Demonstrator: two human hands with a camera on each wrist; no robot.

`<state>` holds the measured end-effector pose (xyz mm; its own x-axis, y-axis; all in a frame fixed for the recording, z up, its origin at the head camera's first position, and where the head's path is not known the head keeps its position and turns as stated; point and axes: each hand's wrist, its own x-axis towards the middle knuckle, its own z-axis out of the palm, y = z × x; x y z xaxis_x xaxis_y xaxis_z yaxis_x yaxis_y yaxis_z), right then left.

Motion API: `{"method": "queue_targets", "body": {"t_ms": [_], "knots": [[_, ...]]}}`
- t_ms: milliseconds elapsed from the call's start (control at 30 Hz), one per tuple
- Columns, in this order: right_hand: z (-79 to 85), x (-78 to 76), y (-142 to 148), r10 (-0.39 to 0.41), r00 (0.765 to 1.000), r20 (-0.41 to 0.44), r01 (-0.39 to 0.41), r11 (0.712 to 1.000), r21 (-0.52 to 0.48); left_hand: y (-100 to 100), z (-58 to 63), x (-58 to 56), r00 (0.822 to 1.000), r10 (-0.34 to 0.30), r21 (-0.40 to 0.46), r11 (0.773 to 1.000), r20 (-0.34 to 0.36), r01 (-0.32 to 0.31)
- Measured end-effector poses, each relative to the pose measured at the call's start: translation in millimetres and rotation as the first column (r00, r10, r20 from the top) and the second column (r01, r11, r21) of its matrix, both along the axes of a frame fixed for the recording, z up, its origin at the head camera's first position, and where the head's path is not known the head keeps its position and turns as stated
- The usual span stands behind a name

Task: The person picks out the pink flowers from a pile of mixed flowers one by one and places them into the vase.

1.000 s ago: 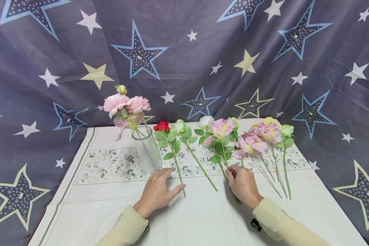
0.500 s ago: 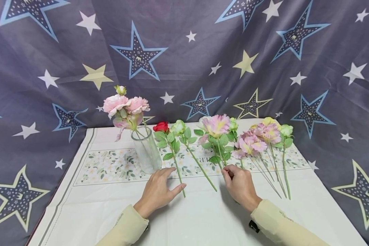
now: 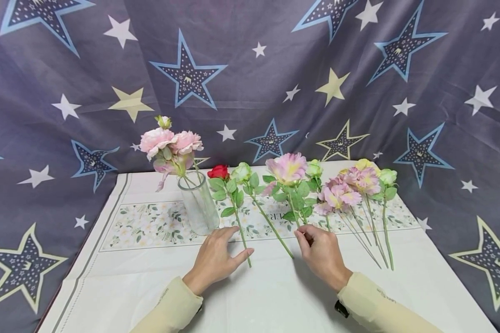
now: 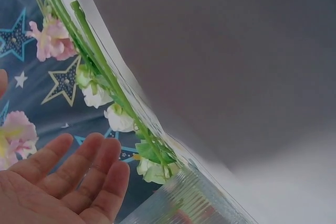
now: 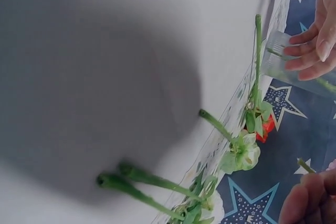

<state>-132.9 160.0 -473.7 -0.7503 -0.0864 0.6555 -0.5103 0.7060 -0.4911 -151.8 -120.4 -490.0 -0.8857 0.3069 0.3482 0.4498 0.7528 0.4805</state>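
My right hand [image 3: 322, 253] pinches the thin stem of a pink-and-yellow artificial flower [image 3: 288, 168], its bloom pointing toward the backdrop. In the right wrist view, the cut end of a stem [image 5: 304, 165] pokes out above those fingers. My left hand [image 3: 216, 256] is spread, palm inward, just in front of the ribbed glass vase [image 3: 204, 208]; the left wrist view has its fingers [image 4: 89, 163] loosely extended with nothing in them. Pink peonies [image 3: 156, 141] and a small bud lean left in the vase. A red rose [image 3: 219, 171] lies by the left hand.
Between the hands lies a pale green rose [image 3: 242, 171]. Another green rose [image 3: 314, 168] is behind the held flower. Several pink-purple flowers [image 3: 337, 196] and a green-white rose [image 3: 388, 176] lie at the right. A star-patterned curtain [image 3: 250, 92] hangs behind the white tablecloth [image 3: 254, 300].
My right hand has lifted the pink-and-yellow flower slightly and shifted left, its bloom now covering the white rose behind. My left hand stays almost still by the vase.
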Motion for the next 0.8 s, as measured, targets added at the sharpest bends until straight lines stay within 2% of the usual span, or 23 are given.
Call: {"method": "queue_targets", "body": {"t_ms": [233, 600, 800], "knots": [[3.0, 4.2, -7, 0.033, 0.999, -0.016, -0.034, 0.999, -0.021, 6, 0.0, 0.9, 0.999, -0.015, 0.017, 1.0, 0.04, 0.014], [5.1, 8.4, -15, 0.052, 0.996, -0.066, -0.052, 0.999, -0.005, 15, -1.7, 1.0, 0.998, -0.059, 0.076, 0.995, 0.018, 0.057], [5.8, 10.6, -20, 0.074, 0.996, -0.055, -0.075, 0.997, -0.023, 20, -1.5, 0.2, 0.997, -0.071, 0.108, 0.992, -0.001, 0.071]]}}
